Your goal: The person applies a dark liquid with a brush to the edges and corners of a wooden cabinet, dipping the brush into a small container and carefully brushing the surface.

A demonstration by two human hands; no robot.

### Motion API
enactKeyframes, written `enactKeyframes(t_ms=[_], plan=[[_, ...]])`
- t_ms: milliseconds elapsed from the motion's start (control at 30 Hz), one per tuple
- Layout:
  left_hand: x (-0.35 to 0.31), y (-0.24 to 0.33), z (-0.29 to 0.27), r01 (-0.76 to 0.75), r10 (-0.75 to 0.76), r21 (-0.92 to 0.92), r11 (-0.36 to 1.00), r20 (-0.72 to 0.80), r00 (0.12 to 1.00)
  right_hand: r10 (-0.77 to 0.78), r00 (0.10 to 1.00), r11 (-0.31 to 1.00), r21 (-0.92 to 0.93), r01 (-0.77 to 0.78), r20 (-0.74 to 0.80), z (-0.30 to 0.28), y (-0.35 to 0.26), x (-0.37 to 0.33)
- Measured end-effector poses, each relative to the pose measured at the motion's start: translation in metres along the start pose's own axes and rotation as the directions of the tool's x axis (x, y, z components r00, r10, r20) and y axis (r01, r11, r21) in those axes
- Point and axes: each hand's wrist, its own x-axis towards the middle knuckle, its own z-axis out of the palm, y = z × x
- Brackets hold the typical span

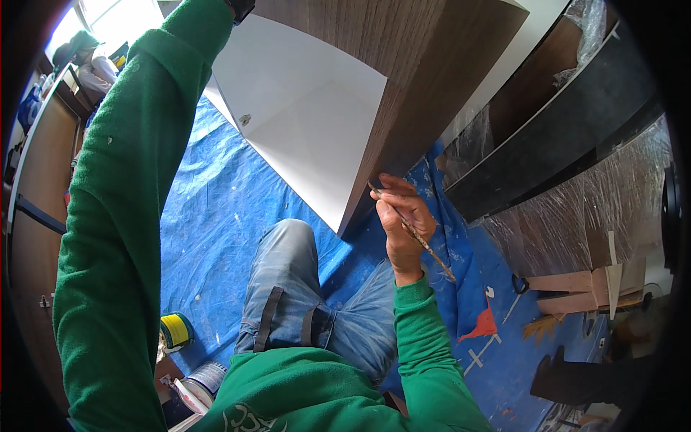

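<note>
A slim paintbrush is pinched in my right hand, its thin end slanting down to the right. The fingers and the brush's other end are beside the lower edge of a brown wood-grain cabinet; whether the brush touches it I cannot tell. White inner panels of the cabinet face me, with a small metal fitting on one. My left arm, in a green sleeve, reaches up past the top edge of the head view, so the left hand is out of sight.
Blue plastic sheeting covers the floor under my knees. Paint cans stand at lower left. On the right are a long black panel, plastic-wrapped boards and wood offcuts. A brown door panel leans at far left.
</note>
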Motion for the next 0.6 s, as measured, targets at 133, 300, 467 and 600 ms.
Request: enactKeyframes(t_ms=[133,300,467,600], plan=[[0.008,-0.008,0.000,-0.008,0.008,-0.008,1.000,0.009,1.000,0.016,1.000,0.999,-0.030,-0.016,-0.004,-0.001,0.003,0.001],[0.009,-0.011,0.002,-0.029,0.029,-0.036,0.999,0.002,1.000,0.025,1.000,0.998,-0.051,-0.025,0.008,-0.004,0.012,-0.005],[0.008,-0.010,0.001,-0.008,0.008,-0.028,1.000,0.007,1.000,0.042,0.999,0.999,-0.032,-0.041,0.010,-0.005,0.010,-0.009],[0.007,-0.009,0.000,-0.011,0.011,-0.018,1.000,0.009,1.000,0.001,1.000,1.000,-0.018,-0.001,0.005,-0.002,0.004,-0.004]])
